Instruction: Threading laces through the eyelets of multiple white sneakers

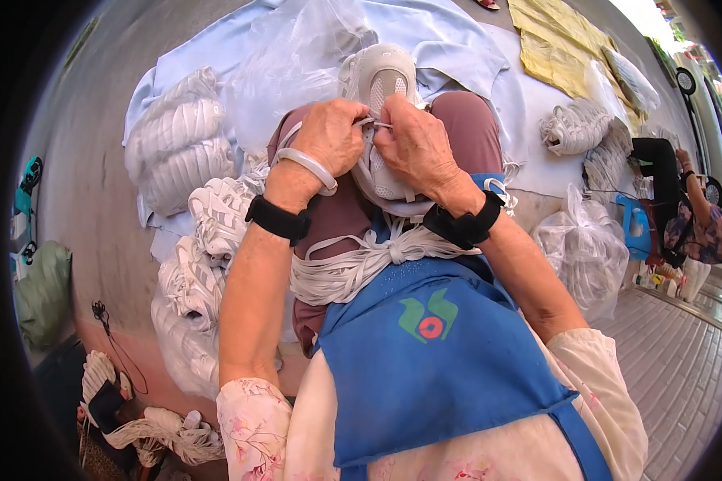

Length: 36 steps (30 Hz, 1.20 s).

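A white sneaker with mesh panels rests between my knees, its toe pointing away from me. Over its upper, my left hand is closed with thumb and fingers pinched on a white shoelace. My right hand pinches the same lace a short way to the right, fingers closed. Part of the lacing is hidden behind my fingers. Across my lap, on a blue apron, lies a thick bundle of white laces tied at its middle.
Several white sneakers are piled by my left leg. Plastic-wrapped shoe stacks lie farther left on a pale blue sheet. To the right are a clear bag, a shoe bundle and another person beside a blue stool.
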Available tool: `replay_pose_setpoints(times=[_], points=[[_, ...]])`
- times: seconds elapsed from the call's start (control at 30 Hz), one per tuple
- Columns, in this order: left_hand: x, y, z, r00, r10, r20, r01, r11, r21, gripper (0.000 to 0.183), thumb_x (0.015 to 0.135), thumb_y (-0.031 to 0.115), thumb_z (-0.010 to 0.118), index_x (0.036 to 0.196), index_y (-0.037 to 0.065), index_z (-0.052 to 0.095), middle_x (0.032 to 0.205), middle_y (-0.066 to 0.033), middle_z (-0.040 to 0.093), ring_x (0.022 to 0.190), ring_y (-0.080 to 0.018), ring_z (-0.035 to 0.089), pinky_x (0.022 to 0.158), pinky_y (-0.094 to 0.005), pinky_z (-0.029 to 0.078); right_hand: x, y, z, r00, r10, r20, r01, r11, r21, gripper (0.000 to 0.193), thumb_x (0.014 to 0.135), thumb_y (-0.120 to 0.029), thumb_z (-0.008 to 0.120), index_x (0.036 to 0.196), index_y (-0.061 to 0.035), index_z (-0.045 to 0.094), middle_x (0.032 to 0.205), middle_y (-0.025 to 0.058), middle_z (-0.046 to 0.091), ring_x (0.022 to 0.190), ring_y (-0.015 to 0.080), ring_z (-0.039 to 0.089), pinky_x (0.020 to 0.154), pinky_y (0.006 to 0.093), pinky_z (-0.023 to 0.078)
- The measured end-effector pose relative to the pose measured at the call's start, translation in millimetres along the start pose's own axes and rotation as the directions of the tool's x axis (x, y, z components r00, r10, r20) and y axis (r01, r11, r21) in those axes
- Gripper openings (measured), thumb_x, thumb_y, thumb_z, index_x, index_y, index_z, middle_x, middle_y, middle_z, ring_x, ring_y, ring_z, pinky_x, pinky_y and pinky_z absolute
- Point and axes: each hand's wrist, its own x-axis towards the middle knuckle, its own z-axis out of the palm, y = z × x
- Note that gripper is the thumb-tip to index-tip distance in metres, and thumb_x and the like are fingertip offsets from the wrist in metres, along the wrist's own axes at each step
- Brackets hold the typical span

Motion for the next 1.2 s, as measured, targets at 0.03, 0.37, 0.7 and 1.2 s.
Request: replay_pose_setpoints(times=[0.03, 0.37, 0.7, 1.2], points=[[0, -1, -1, 1.0, 0.014, -0.005, -0.014, 0.999, -0.049, 0.024, 0.078, 0.003, 0.051, 0.095, -0.003, 0.067, 0.091, -0.0255, 0.065, 0.089, -0.0398, 0.063, 0.083, -0.0427, 0.05, -1, -1, 0, 1.0, -0.001, -0.001, 0.001, 1.0, 0.012, 0.017, 0.078, -0.01, 0.055, 0.089, 0.0002, 0.047, 0.074, 0.0242, 0.057, 0.075, 0.0442, 0.059, 0.067, 0.0519, 0.046], [4, -17, -5, 0.99, -0.103, 0.1, 0.113, 0.988, -0.102, 0.028, 0.079, 0.01, 0.058, 0.104, -0.001, 0.066, 0.098, -0.0182, 0.069, 0.089, -0.0285, 0.066, 0.082, -0.0338, 0.051, 6, -2, -5, 0.992, 0.117, 0.053, -0.121, 0.991, 0.061, 0.016, 0.078, -0.017, 0.059, 0.084, -0.0023, 0.054, 0.069, 0.0226, 0.061, 0.07, 0.0408, 0.062, 0.066, 0.0473, 0.049], [3, -22, -2, 0.966, -0.239, 0.101, 0.259, 0.919, -0.297, 0.027, 0.082, 0.023, 0.062, 0.098, 0.003, 0.066, 0.09, -0.0152, 0.069, 0.084, -0.0261, 0.067, 0.078, -0.0343, 0.052, 7, -7, -3, 0.993, 0.115, -0.004, -0.114, 0.993, 0.032, 0.021, 0.077, -0.02, 0.062, 0.081, -0.0008, 0.055, 0.066, 0.0225, 0.061, 0.066, 0.0407, 0.062, 0.063, 0.0466, 0.049], [48, -17, -8, 0.976, -0.037, 0.216, -0.003, 0.983, 0.182, 0.02, 0.083, 0.018, 0.053, 0.085, 0.0, 0.061, 0.084, -0.0214, 0.063, 0.081, -0.0391, 0.059, 0.073, -0.043, 0.047, 6, -3, -3, 0.992, 0.128, -0.02, -0.125, 0.986, 0.111, 0.017, 0.076, -0.016, 0.059, 0.081, -0.0014, 0.053, 0.066, 0.022, 0.06, 0.066, 0.0408, 0.061, 0.064, 0.048, 0.049]])
